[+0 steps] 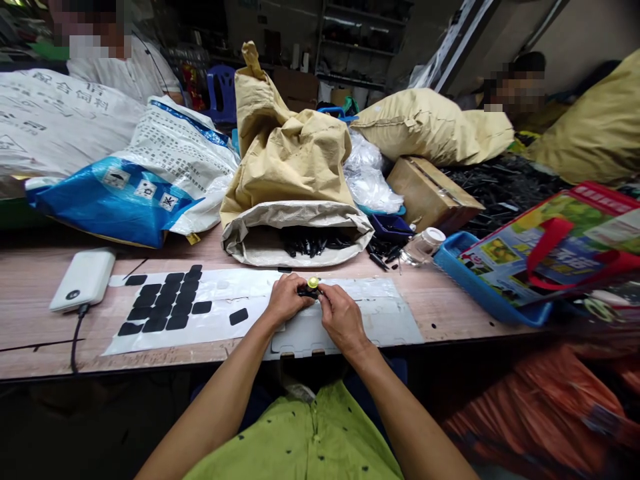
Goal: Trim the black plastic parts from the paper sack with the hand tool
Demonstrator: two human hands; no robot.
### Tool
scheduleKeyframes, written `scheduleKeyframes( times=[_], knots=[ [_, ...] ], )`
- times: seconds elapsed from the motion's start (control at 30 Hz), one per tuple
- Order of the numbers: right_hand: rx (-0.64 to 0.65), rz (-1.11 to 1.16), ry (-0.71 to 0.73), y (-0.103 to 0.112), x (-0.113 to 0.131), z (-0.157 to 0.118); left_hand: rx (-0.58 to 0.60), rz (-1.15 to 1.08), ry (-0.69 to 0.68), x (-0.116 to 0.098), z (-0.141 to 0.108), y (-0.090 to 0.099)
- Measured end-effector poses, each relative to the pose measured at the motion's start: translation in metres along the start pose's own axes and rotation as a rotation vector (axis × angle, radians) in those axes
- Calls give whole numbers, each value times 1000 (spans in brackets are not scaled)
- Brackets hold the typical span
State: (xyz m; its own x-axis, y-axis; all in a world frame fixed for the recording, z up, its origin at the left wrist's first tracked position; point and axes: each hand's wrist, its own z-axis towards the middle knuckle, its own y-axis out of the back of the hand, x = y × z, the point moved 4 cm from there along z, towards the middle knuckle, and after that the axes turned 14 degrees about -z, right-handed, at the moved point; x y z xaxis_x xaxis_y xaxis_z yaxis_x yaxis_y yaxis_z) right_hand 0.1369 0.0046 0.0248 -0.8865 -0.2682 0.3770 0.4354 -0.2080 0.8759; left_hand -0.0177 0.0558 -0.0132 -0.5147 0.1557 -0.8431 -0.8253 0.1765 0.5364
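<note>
My left hand (289, 298) is closed around a small black plastic part (306, 291), largely covered by the fingers. A round yellow-green piece (313, 283) shows at its top, between both hands. Close against it, my right hand (343, 319) pinches at the same spot; whether its fingertips hold something of their own is hidden. Both hands are over a grey-white board (385, 320) at the table's front edge. Left of them, rows of black rounded-square stickers (170, 300) lie on a white backing sheet (215, 287). Ahead, an open sack (295, 207) shows black plastic parts (313, 247) in its mouth.
A white power bank (83, 280) with a cable lies at left, before a blue-white sack (150, 173). At right are a clear jar (424, 245), a cardboard box (433, 193) and a blue tray (465, 273) holding a colourful bag (555, 247). Two people are beyond the sacks.
</note>
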Motion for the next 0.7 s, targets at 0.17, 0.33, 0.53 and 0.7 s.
scheduleKeyframes(
  times=[0.17, 0.33, 0.53, 0.7],
  knots=[
    [31, -38, -7, -4, -4, 1, 1, 16, -26, 2, -1, 0],
    [-8, -43, 10, 7, 3, 2, 1, -2, -21, 4, 0, 0],
    [-34, -81, 69, 2, 8, -8, -1, -17, -9, 4, 0, 0],
    [-80, -58, -1, 11, -2, -4, 7, -29, -9, 3, 1, 0]
  ],
)
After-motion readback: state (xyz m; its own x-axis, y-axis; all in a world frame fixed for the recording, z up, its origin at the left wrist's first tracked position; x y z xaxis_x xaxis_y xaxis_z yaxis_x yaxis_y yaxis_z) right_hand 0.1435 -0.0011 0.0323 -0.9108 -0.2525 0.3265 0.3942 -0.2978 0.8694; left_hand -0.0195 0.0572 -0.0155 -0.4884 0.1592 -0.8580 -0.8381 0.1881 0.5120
